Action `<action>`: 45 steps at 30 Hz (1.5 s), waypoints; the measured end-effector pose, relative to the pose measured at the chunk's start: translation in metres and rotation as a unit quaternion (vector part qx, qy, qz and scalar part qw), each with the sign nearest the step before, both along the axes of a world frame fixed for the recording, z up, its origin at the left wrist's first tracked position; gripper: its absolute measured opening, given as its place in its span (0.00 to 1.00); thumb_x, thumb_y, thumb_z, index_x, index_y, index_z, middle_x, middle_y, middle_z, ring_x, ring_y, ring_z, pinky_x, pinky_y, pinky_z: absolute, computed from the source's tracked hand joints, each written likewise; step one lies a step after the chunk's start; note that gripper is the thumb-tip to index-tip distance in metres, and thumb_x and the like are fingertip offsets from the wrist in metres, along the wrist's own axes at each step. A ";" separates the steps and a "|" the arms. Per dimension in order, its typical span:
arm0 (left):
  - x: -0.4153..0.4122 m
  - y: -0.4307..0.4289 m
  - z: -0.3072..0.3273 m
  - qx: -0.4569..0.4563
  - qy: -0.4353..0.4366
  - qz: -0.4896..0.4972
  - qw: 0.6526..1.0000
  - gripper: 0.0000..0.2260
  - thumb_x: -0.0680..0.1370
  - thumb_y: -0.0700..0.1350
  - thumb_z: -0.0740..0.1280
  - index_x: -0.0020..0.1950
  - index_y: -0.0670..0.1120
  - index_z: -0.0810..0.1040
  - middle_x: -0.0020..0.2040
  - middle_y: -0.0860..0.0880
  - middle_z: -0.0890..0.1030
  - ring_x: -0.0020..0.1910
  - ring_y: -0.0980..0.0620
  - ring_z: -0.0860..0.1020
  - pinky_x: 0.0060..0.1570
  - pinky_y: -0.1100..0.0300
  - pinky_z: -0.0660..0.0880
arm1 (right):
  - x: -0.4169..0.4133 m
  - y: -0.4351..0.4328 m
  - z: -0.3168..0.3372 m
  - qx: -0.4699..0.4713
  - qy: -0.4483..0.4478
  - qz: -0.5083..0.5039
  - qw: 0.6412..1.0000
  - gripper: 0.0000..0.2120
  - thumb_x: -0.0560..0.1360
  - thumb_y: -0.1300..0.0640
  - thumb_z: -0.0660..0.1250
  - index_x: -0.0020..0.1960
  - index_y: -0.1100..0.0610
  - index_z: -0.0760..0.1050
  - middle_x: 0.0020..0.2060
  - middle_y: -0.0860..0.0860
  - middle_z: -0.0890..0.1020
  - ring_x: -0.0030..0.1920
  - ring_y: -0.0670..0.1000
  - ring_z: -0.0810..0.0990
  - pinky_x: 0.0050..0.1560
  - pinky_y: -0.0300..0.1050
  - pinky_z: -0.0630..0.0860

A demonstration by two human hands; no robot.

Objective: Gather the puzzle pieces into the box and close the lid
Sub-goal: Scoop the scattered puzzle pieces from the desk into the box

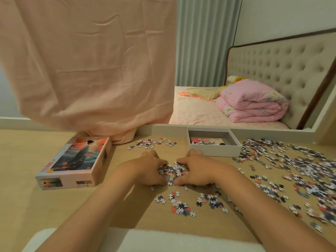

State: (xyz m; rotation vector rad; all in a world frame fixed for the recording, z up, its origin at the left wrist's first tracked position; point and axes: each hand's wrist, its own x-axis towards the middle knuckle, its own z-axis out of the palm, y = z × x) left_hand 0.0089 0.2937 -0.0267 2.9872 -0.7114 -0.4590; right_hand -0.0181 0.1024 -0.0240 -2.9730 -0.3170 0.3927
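Both hands cupped inward: left hand [151,168] and right hand [196,168] faced each other, fingers curled round a small heap [172,170] of puzzle pieces pinched between them on the table [54,206]. The grip was narrow and closed on the heap, with the heap resting on the wood, not lifted. Step in hand, as I read it: raking 1 batch together before the transfer. The box [214,151] sat open at 1 o'clock from the hands, just beyond the right hand, with a printed sheet and a few pieces inside, mostly unfilled. The lid [76,160] lay picture side up at 9 o'clock, apart from the box. Most of the work remained: the big scatter [291,170] spread from 2 to 4 o'clock, a loose cluster [181,206] lay at 6 o'clock, and a small far cluster [152,142] sat at 12 o'clock by the pink cloth [87,70]. The next move likely called for squeezing the palms tight under the heap, lifting it clear, carrying it toward 1 o'clock over the near wall and releasing low inside. Risk: pieces leaking from the gap at the wrists. The lid goes on last, after all 3 remaining groups are cleared.
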 end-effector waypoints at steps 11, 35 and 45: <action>0.000 -0.015 -0.014 -0.173 -0.117 -0.036 0.977 0.11 0.77 0.49 0.69 0.60 0.53 0.82 0.51 0.52 0.77 0.47 0.54 0.74 0.47 0.61 0.71 | 0.003 -0.001 -0.002 0.143 -0.063 -0.010 0.988 0.14 0.75 0.53 0.73 0.61 0.50 0.82 0.54 0.49 0.84 0.52 0.49 0.80 0.52 0.43 0.74; 0.080 -0.130 0.023 -0.408 -0.126 -0.015 0.904 0.03 0.77 0.44 0.71 0.47 0.47 0.84 0.36 0.52 0.82 0.33 0.54 0.79 0.37 0.59 0.77 | 0.046 -0.108 0.022 0.284 -0.290 -0.159 0.900 0.09 0.77 0.60 0.70 0.56 0.55 0.85 0.50 0.52 0.86 0.39 0.42 0.78 0.43 0.33 0.69; 0.084 -0.127 0.011 -0.338 -0.155 -0.072 0.926 0.07 0.78 0.43 0.70 0.53 0.48 0.86 0.45 0.53 0.83 0.41 0.60 0.77 0.43 0.69 0.72 | 0.049 -0.114 0.009 0.242 -0.239 -0.142 0.930 0.10 0.79 0.55 0.68 0.58 0.52 0.84 0.55 0.49 0.85 0.52 0.47 0.81 0.51 0.37 0.70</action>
